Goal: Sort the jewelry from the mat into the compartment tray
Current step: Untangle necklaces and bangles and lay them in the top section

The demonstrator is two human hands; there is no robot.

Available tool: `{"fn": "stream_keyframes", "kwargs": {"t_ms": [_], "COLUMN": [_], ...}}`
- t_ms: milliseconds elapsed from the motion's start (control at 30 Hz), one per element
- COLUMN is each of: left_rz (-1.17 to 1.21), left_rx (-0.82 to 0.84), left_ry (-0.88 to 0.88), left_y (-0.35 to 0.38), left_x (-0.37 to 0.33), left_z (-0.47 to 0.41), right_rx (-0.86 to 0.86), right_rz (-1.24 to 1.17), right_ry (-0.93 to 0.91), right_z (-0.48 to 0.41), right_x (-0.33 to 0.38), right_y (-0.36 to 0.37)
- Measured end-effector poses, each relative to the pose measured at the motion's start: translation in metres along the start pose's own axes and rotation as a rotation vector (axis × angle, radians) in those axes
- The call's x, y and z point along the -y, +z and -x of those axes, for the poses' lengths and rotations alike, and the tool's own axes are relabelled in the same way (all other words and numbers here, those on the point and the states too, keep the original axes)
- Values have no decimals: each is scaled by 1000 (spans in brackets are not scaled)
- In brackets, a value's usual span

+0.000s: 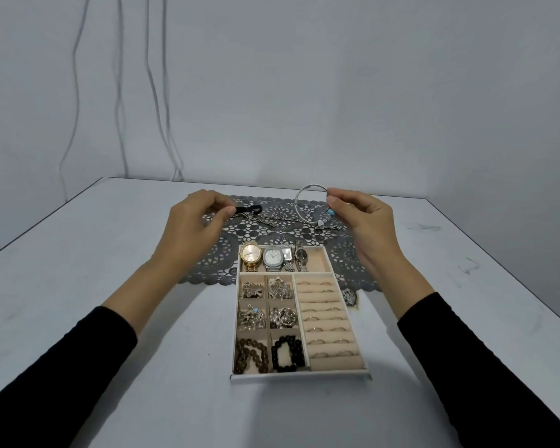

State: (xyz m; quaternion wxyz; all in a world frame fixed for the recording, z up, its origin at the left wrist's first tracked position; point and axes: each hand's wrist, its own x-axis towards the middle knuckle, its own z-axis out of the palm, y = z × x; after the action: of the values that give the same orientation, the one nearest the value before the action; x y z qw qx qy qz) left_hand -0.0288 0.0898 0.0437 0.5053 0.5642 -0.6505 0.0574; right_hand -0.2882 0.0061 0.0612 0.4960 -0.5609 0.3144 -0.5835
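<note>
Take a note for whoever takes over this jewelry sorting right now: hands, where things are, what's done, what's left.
Left hand pinches a black piece at the mat. Right hand pinches a silver bangle above the mat.
Done: tray holds four watches at the far end, rings on the right, small pieces and bead bracelets on the left.
Left: both held pieces, chains on the mat, a silver piece on the table right of the tray.

Shiny metal bangle (307, 202), matt grey lace-cut mat (285, 227), beige velvety tray (320, 318), smooth table (110, 253)
</note>
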Motion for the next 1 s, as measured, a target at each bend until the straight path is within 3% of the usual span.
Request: {"fn": "stream_keyframes", "kwargs": {"t_ms": [767, 1000], "left_rz": [-14, -27], "left_rx": [-42, -32], "left_ry": [44, 47], "left_y": [-2, 0], "left_x": [-11, -11], "left_z": [20, 20], "right_rx": [227, 239], "right_rz": [334, 441], "right_ry": [195, 175], "right_z": [15, 14], "right_x": [-33, -26], "right_y": [-13, -15]}}
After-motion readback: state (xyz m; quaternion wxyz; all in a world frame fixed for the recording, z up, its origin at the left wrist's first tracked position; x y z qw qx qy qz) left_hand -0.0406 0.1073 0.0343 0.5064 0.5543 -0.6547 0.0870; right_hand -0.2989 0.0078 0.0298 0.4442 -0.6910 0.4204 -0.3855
